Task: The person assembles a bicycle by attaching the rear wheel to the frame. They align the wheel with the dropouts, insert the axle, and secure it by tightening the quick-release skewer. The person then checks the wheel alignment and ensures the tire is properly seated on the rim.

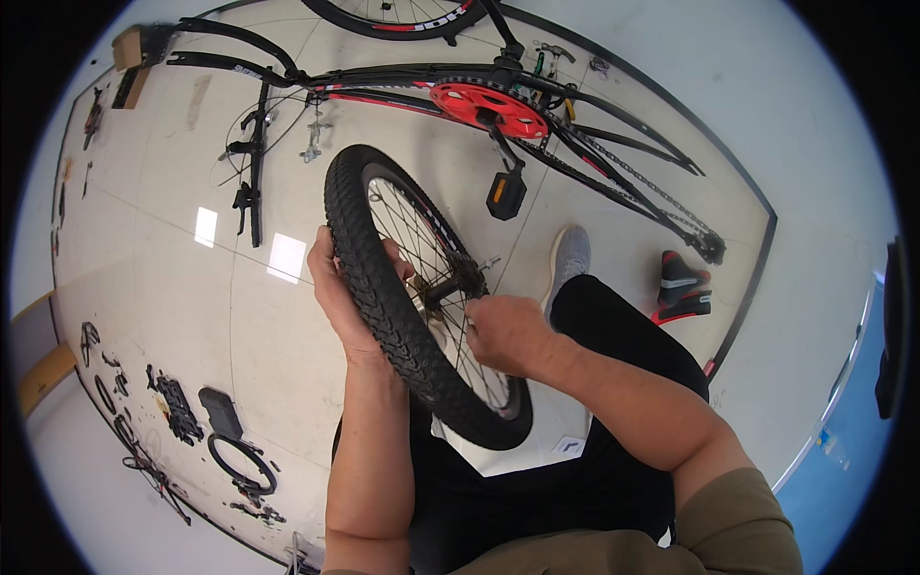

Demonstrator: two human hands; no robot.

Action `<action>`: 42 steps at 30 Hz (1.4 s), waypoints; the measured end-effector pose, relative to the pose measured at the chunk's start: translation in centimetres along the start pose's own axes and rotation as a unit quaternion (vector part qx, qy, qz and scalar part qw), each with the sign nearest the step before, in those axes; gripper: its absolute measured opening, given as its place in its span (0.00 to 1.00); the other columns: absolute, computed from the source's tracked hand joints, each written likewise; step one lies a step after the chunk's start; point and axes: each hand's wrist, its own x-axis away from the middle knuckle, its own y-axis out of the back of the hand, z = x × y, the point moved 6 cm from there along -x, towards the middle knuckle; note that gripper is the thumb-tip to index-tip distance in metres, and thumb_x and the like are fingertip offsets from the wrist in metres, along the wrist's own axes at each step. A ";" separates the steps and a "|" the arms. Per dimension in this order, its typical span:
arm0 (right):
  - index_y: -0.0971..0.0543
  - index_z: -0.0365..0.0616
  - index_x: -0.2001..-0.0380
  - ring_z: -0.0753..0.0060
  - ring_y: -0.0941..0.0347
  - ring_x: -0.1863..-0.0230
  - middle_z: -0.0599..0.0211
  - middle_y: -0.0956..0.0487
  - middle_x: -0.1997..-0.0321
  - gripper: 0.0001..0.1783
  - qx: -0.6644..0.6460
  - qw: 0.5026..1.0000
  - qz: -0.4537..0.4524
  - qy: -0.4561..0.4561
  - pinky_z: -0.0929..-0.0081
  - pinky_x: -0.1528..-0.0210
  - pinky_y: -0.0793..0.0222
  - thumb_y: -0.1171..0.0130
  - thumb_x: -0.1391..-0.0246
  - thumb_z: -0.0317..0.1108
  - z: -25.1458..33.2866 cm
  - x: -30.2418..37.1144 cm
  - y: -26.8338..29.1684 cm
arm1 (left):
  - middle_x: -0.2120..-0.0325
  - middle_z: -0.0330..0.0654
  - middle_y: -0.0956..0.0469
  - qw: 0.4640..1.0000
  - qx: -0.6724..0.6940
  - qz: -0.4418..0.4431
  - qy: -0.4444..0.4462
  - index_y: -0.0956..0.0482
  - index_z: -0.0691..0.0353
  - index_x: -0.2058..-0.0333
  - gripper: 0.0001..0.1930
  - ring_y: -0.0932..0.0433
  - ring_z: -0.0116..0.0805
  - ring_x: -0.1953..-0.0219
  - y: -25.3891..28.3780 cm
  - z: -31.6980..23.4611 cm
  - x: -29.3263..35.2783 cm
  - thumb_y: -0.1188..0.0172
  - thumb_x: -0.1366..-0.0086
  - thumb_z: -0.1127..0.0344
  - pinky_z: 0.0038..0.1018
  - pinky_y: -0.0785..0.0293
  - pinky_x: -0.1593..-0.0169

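Note:
A bicycle wheel (383,307) with a knobby black tyre stands tilted in front of me, between my forearms. My left hand (341,297) is wrapped round its tyre and rim from the left, with fingers reaching in among the spokes. On the wheel's other side, my right hand (510,333) is closed beside the hub, its fingertips at the spokes; whether it grips a spoke or some small part is hidden. The hub (447,289) carries a sprocket cluster (468,276), and an axle end (491,262) sticks out past it.
Beyond the wheel lies a black and red bicycle frame (383,80) with a red chainring (489,107) and a pedal (506,195). Handlebars (257,163) rest at left, a saddle (682,283) at right. Another wheel (393,21) lies at the far edge. Several parts and tools (172,407) line the lower left.

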 end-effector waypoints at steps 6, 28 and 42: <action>0.17 0.36 0.56 0.48 0.18 0.55 0.44 0.15 0.60 0.16 -0.279 0.950 -0.132 -0.034 0.59 0.49 0.24 0.41 0.42 0.35 -1.9 -1.3 3.3 | 0.70 0.44 0.19 0.996 0.052 -0.067 -0.008 0.19 0.60 0.61 0.26 0.21 0.37 0.68 0.7 -1.3 0.0 0.52 0.28 0.40 0.37 0.25 0.55; 0.31 0.28 0.39 0.72 0.22 0.63 0.55 0.20 0.53 0.49 -0.535 0.836 0.062 0.106 0.73 0.59 0.22 0.29 0.65 0.44 3.1 0.9 9.8 | 0.49 0.36 0.22 0.994 -0.010 -0.014 -0.104 0.30 0.59 0.39 0.27 0.27 0.31 0.45 -1.4 -2.1 0.1 0.38 0.29 0.50 0.37 0.38 0.35; 0.25 0.29 0.48 0.73 0.23 0.66 0.60 0.20 0.66 0.43 -0.567 0.821 0.056 0.043 0.76 0.63 0.26 0.30 0.68 0.46 2.5 0.8 9.9 | 0.50 0.37 0.24 0.997 0.029 0.013 -0.075 0.34 0.65 0.34 0.33 0.29 0.30 0.45 -0.4 -0.8 -0.6 0.38 0.30 0.50 0.34 0.38 0.40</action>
